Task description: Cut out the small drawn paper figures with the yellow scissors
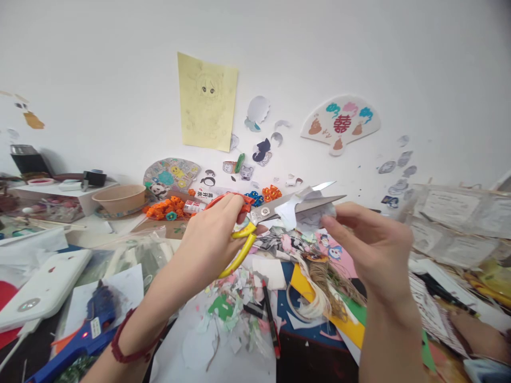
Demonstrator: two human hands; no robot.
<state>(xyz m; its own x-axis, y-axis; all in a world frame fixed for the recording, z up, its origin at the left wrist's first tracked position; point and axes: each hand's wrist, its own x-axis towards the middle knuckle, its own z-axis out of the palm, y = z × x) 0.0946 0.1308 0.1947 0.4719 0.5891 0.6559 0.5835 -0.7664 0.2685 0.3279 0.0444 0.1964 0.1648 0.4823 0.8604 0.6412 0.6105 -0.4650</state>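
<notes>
My left hand point(217, 226) is wrapped round the handles of a pair of scissors point(264, 212), one handle orange-red and the other yellow. The blades point right and stand apart, with a small white piece of paper point(288, 210) between them. Fingers and thumb of my right hand point(365, 242) pinch the right end of the paper near the blade tips. Below both hands, many paper scraps point(239, 298) lie in a heap on a white sheet point(181, 346).
On the left are a blue glue gun point(96, 324) with a red light, a white power bank point(43, 287) and a tan bowl point(120, 198). A red-black pen point(270, 319) and string point(319, 303) lie centrally. Another person's arm point(479, 332) shows at lower right.
</notes>
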